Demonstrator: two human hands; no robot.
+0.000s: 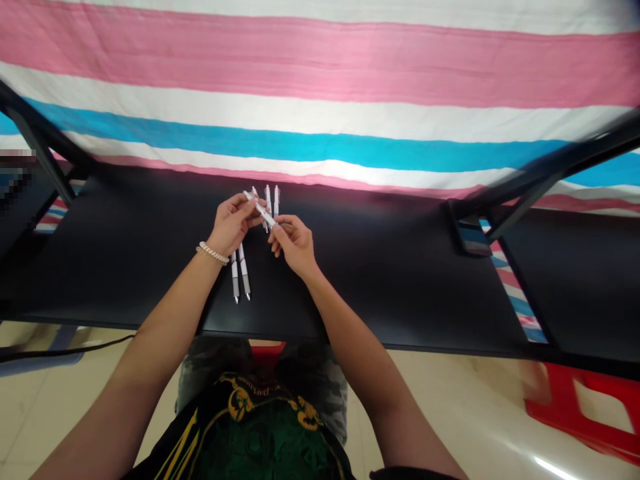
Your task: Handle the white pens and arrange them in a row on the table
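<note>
A white pen (261, 209) is held slantwise above the black table (390, 267), both hands pinching it. My left hand (231, 224), with a bead bracelet on the wrist, grips its upper left end. My right hand (295, 244) grips its lower right end. Two white pens with grey grips (240, 275) lie side by side on the table under my left hand, tips pointing toward me. Two more white pens (273, 198) lie just beyond my fingers.
A striped pink, white and blue cloth (320, 100) hangs behind the table. Black frame bars (540, 180) slant on the right and on the left (35, 143). A red stool (585, 410) stands on the floor at the lower right.
</note>
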